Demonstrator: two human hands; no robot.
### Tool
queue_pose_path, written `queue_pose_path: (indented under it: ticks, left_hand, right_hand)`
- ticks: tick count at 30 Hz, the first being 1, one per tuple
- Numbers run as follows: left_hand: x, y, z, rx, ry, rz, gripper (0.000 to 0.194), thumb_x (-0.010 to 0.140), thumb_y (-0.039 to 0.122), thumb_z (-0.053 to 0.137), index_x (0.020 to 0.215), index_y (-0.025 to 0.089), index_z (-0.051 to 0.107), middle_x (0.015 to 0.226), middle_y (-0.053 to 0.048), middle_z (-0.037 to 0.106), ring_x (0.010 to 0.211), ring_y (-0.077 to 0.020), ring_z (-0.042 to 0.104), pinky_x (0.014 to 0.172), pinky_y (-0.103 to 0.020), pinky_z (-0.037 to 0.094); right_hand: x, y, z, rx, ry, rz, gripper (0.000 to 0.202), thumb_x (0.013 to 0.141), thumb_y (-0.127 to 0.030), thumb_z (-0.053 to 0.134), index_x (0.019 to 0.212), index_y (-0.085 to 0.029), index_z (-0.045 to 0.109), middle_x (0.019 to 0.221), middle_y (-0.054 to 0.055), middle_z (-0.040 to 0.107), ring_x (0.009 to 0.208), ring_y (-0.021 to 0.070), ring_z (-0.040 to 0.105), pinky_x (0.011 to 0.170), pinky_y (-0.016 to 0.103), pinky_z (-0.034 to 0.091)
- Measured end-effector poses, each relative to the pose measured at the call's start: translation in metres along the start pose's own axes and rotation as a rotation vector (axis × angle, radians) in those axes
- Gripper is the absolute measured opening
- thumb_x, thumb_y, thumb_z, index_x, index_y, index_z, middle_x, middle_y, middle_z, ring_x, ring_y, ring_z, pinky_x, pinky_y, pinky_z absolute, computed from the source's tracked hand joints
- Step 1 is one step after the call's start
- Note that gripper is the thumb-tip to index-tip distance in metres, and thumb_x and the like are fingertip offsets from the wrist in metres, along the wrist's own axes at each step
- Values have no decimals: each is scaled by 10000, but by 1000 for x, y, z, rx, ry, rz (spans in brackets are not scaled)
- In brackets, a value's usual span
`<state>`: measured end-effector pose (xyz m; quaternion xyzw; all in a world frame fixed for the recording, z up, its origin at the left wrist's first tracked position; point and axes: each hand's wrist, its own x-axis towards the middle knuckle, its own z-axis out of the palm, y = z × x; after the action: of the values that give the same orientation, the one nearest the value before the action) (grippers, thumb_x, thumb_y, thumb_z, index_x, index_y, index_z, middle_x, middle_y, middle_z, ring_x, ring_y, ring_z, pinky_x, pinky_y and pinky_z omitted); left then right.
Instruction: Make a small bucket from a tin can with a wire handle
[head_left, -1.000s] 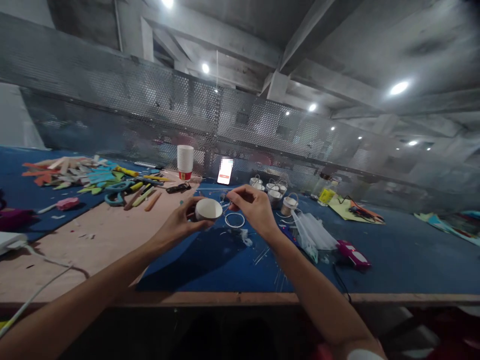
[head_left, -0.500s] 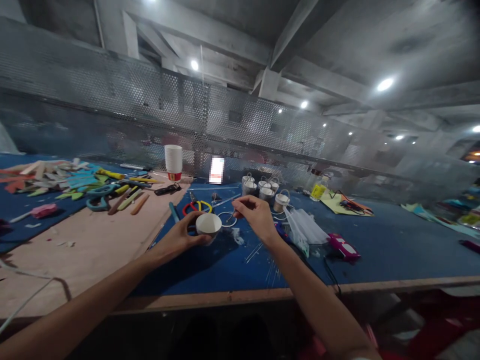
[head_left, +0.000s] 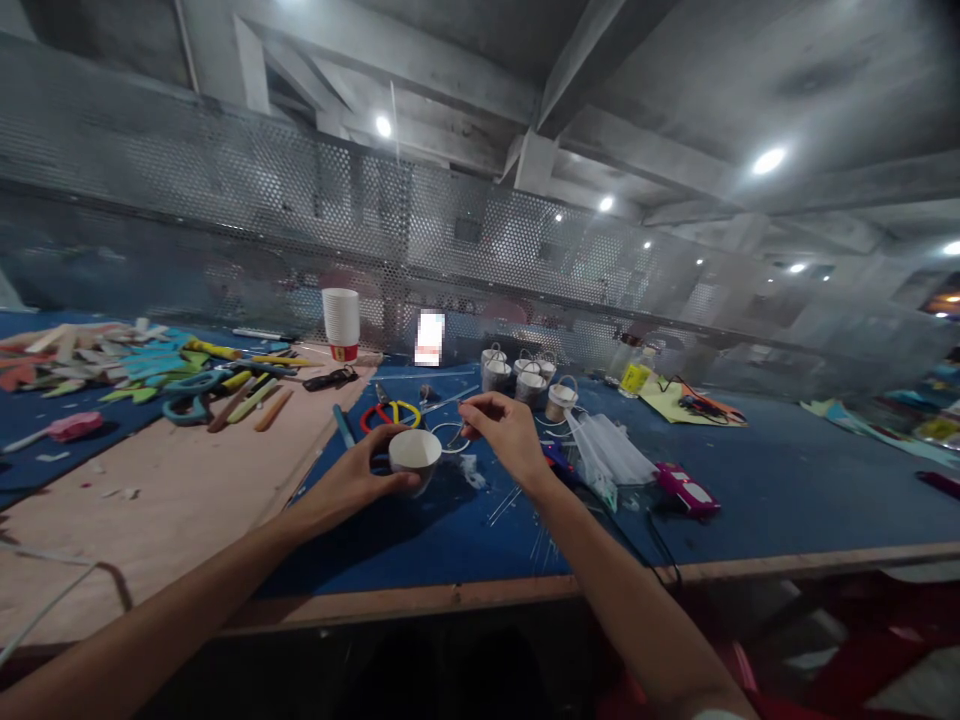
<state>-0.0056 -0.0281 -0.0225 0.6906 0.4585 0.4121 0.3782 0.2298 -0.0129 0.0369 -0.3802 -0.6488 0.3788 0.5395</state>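
Note:
My left hand is wrapped around the side of a small white paper cup, its open mouth tipped up toward me. To the right of the cup, my right hand is raised over the blue table with thumb and fingertips pinched together. Whatever lies in that pinch is too small to make out. Behind the fingertips lies a thin white ring. Pliers with red and yellow handles rest just beyond the cup. Several small cups with loop handles stand beyond my right hand.
A stack of paper cups stands at the back left. Scissors and cut paper strips lie further left. On the right are a clear plastic bag, a magenta object and a yellow-labelled bottle. A mesh panel rises behind.
The view has shifted slightly, so the table's things appear a little further left. Both hands keep nearly the same pose, with the cup still in the left.

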Motion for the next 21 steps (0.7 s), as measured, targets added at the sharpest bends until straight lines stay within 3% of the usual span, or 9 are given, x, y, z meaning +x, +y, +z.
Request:
queue_pose_path:
  ticks: [10, 18, 21]
  left_hand:
    - [4, -4, -6, 42, 34, 44, 694, 693, 502, 821, 1281, 215, 590, 1311, -130, 685, 1194, -330, 660, 1065, -496, 490]
    - [5, -4, -3, 21, 124, -27, 768, 615, 584, 827, 1241, 205, 593, 1252, -117, 707, 1157, -354, 677, 1024, -506, 525]
    - [5, -2, -6, 79, 56, -39, 743, 684, 562, 796, 1284, 195, 556, 1304, -125, 673, 1188, -328, 658, 1063, -481, 495]
  right_hand:
    - [-1, 20, -17, 95, 66, 58, 255, 762, -415, 778, 860, -183, 736, 717, 6, 702, 616, 151, 686, 635, 272, 565]
    - [1, 32, -61, 159, 183, 183, 298, 682, -425, 829, 801, -168, 738, 716, 7, 693, 624, 123, 647, 650, 253, 535]
    - [4, 38, -79, 174, 222, 224, 319, 652, -428, 841, 805, -166, 742, 719, 5, 695, 630, 120, 640, 654, 251, 524]
